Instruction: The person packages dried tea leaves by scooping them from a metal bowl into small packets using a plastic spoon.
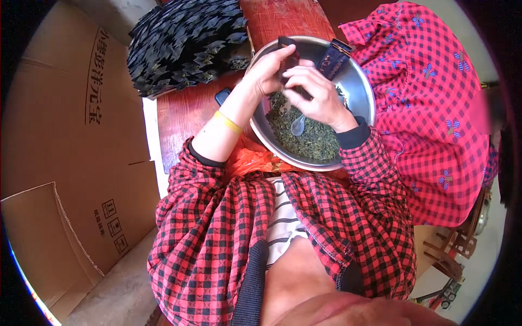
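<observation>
My left hand (270, 70), a yellow band on its wrist, is closed around a small dark packet (286, 42) whose top sticks out above the fingers. Close beside it, my right hand (315, 95) has its fingers bent in toward the packet; what they grip is partly hidden. Both hands are over a metal bowl (365, 100) holding dried green leaves (315, 142). A clear plastic spoon (297, 126) has its bowl end just above or on the leaves, its handle running up under my right hand. Another dark packet with gold print (333, 61) is at the bowl's far right rim.
Rows of stacked dark packets (185, 46) stand on the red wooden table (182, 117). An orange plastic bag (250, 160) lies below the bowl. Another person in a pink checked garment (429, 114) is close on the right. A large cardboard box (70, 136) stands left.
</observation>
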{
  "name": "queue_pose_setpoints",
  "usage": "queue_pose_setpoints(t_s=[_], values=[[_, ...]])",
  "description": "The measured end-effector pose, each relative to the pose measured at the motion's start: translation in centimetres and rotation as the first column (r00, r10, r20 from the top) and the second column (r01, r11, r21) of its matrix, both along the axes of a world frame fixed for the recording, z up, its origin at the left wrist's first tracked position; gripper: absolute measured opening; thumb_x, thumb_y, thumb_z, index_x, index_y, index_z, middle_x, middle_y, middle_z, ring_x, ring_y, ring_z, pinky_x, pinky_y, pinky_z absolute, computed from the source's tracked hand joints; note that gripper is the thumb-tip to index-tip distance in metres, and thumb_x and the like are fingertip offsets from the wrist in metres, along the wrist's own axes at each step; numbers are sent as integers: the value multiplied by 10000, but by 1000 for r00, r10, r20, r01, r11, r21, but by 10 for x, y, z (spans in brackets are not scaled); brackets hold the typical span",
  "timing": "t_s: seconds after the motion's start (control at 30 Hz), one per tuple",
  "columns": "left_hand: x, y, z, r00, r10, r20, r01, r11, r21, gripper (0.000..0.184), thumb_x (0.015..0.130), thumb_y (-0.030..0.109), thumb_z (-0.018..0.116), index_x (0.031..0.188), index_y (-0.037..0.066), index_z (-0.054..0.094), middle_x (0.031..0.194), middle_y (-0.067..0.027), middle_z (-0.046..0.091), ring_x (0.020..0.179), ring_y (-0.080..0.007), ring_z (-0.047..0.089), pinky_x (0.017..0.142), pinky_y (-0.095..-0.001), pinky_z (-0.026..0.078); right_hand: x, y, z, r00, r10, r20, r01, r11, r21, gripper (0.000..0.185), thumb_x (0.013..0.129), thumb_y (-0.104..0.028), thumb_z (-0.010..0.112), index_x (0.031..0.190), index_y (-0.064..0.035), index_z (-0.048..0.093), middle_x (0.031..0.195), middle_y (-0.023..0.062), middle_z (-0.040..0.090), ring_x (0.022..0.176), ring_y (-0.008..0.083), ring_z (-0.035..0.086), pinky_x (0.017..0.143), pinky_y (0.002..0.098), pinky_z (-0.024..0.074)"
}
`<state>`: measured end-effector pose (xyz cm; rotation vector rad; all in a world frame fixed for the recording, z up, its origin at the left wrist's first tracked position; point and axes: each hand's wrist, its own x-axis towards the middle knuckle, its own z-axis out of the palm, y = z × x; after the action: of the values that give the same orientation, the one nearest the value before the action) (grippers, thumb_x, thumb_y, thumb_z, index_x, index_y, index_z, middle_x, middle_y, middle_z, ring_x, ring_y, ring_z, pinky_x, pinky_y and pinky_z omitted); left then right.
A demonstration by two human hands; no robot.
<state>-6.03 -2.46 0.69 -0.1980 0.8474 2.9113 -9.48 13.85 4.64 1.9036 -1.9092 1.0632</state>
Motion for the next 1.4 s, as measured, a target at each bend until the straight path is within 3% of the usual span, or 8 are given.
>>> queue_pose_setpoints(t_s=[0.13, 0.3, 0.57, 0.7, 0.9, 1.07, 1.3, 1.4], values=[[-1, -5, -9, 975, 196, 105, -186, 978, -95, 286, 982, 243, 539, 1128, -3, 519, 925, -179, 661, 834, -290, 689, 750, -424, 594, -3, 14, 0, 945, -209, 253, 65, 874, 482, 104, 827, -133, 654, 894, -57, 631, 831, 75, 634, 814, 281, 631, 748, 366, 511], [2, 2, -1, 944, 326, -53, -297, 768, -567, 453, 923, 424, 635, 1079, 5, 560, 886, -111, 640, 723, -163, 646, 625, -266, 538, -18, 38, -45, 1000, -12, -7, 13, 544, 839, 333, 751, -95, 629, 1084, -102, 629, 1072, 92, 611, 1074, 301, 558, 914, 427, 462], [7, 5, -2, 934, 293, -206, -343, 565, -751, 558, 916, 528, 597, 1174, 34, 593, 902, -54, 630, 769, -114, 608, 692, -251, 488, -40, 48, -49, 958, -100, -269, 272, 612, 743, 89, 729, -162, 682, 740, -107, 613, 873, 54, 619, 981, 271, 579, 805, 431, 461], [8, 8, -1, 919, 308, -248, -380, 513, -770, 517, 917, 480, 622, 1184, 38, 600, 960, -43, 644, 849, -110, 604, 767, -254, 487, -48, 46, -43, 928, -255, -273, 368, 498, 785, 75, 780, -182, 632, 788, -112, 657, 875, 78, 664, 937, 277, 613, 860, 444, 455], [-3, 5, -18, 901, 309, -304, -429, 535, -728, 541, 843, 320, 740, 1244, -8, 583, 1091, -98, 668, 974, -158, 621, 887, -301, 481, -48, 50, -47, 971, -74, -228, 227, 585, 779, 121, 775, -208, 643, 817, -96, 656, 869, 107, 685, 926, 298, 642, 791, 433, 483], [3, 5, -12, 914, 308, -264, -388, 471, -792, 588, 853, 322, 744, 1305, -1, 552, 1164, -78, 648, 1030, -133, 598, 911, -283, 471, -45, 39, -33, 943, -320, -96, 255, 505, 825, 179, 790, -218, 633, 882, -66, 610, 861, 133, 677, 853, 343, 655, 731, 470, 493], [4, 4, -9, 920, 298, -254, -332, 248, -910, 630, 828, 353, 758, 1293, -21, 557, 1138, -103, 659, 1013, -151, 606, 898, -293, 473, -63, 21, -29, 839, -545, -11, 509, 777, 370, 298, 818, -290, 708, 1008, -81, 614, 890, 98, 687, 806, 277, 680, 685, 388, 526], [1, 7, -19, 930, 290, -227, -321, 335, -886, 643, 822, 363, 762, 1289, -28, 556, 1138, -105, 658, 1007, -154, 607, 900, -293, 469, -96, -3, -19, 825, -540, -165, 562, 814, 146, 575, 794, -248, 743, 1300, -103, 512, 1160, 146, 636, 1077, 340, 615, 883, 426, 502]])
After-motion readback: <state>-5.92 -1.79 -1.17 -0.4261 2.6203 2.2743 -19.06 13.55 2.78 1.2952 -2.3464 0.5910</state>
